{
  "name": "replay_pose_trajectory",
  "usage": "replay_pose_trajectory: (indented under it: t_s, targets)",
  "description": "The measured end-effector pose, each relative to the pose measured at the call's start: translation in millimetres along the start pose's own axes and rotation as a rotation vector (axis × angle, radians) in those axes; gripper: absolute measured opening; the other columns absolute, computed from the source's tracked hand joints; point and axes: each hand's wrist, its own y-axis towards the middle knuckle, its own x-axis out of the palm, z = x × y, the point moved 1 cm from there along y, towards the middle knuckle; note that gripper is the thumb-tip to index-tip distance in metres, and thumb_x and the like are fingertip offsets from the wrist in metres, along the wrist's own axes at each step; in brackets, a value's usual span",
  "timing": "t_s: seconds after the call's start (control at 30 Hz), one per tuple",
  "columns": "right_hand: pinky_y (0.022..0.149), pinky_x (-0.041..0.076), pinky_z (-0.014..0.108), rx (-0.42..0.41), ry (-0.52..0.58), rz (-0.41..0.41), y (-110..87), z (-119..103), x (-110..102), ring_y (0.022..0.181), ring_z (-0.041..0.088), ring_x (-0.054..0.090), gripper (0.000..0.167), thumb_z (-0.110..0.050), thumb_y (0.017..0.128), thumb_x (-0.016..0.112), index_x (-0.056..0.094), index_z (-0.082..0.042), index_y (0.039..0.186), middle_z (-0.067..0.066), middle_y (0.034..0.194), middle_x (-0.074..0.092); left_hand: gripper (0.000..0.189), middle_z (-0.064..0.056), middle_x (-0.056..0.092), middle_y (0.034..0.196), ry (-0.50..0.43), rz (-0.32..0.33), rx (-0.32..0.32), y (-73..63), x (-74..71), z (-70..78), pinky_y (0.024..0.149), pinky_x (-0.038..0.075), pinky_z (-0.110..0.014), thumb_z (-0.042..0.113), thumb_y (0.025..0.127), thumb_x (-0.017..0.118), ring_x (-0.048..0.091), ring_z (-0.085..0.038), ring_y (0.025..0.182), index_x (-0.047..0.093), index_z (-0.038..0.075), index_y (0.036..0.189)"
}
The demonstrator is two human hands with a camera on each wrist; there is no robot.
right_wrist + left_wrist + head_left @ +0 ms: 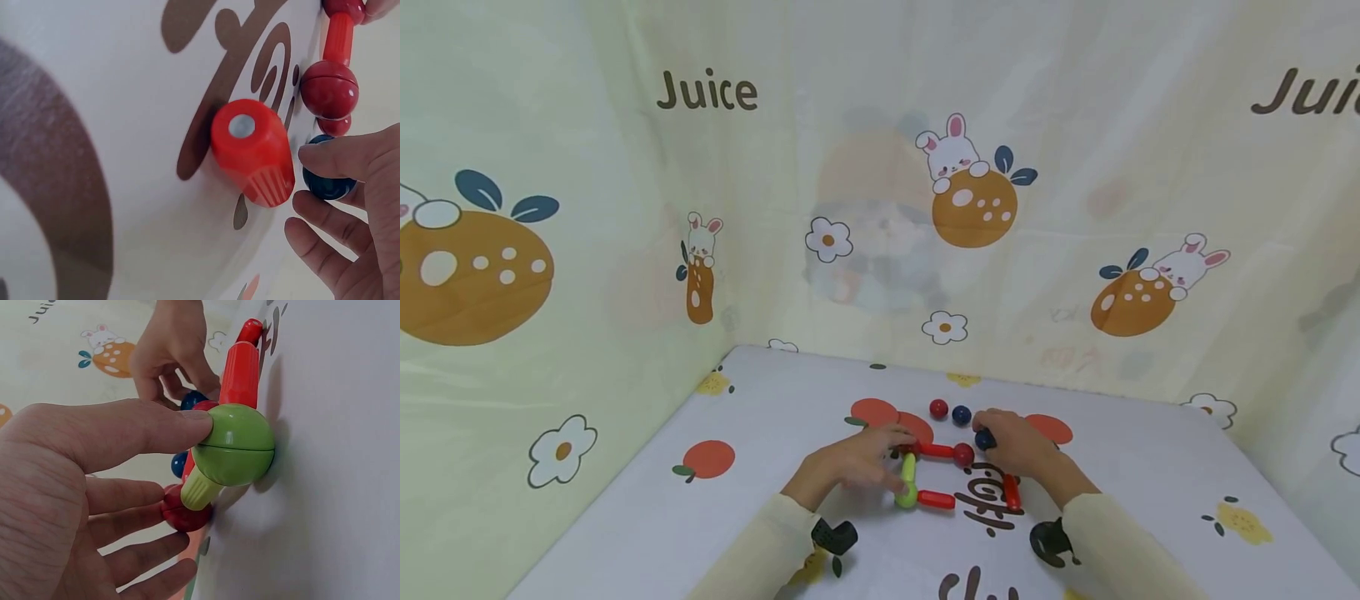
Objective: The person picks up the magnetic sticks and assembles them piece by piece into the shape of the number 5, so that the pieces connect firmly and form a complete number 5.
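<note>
My right hand [1018, 442] pinches a dark blue ball [328, 184] between thumb and fingers. My left hand [868, 458] spans one side of a joined shape: the thumb touches a light green ball [237, 447], and the fingertips reach a dark red ball [187, 509]. A green rod [908, 468] links these two balls. From the green ball extends one red rod [936, 500]; another red rod [936, 451] runs from the left dark red ball to a second dark red ball [963, 454]. A loose red rod [256, 153] with a silvery end lies below my right hand.
A red ball [938, 408] and a dark blue ball [961, 415] sit behind the joined shape. The white tablecloth [760, 467] carries printed fruit and lettering. A printed curtain [760, 208] hangs behind and along the sides.
</note>
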Motion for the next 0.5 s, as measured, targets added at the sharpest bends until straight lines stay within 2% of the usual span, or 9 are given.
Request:
replay_pose_trajectory:
  t_s: [0.27, 0.5]
  targets:
    - [0.086, 0.058, 0.043, 0.044, 0.066, -0.008, -2.9, -1.6, -3.0, 0.097, 0.022, 0.059, 0.039, -0.012, 0.084, 0.082, 0.067, -0.011, 0.120, 0.005, 0.109, 0.066, 0.077, 0.005, 0.042, 0.156, -0.003, 0.001, -0.005, -2.0, 0.4, -1.1, 0.110, 0.043, -0.049, 0.030, 0.081, 0.085, 0.039, -0.020, 0.142, 0.051, 0.022, 0.150]
    - [0.073, 0.058, 0.034, 0.046, 0.114, 0.014, -14.2, -5.1, -7.5, 0.087, 0.020, 0.056, 0.035, -0.013, 0.081, 0.084, 0.067, -0.012, 0.112, 0.002, 0.096, 0.064, 0.078, 0.006, 0.043, 0.155, 0.011, -0.001, -0.006, -1.5, -1.2, 1.4, 0.110, 0.043, -0.050, 0.030, 0.081, 0.085, 0.038, -0.021, 0.142, 0.050, 0.022, 0.150]
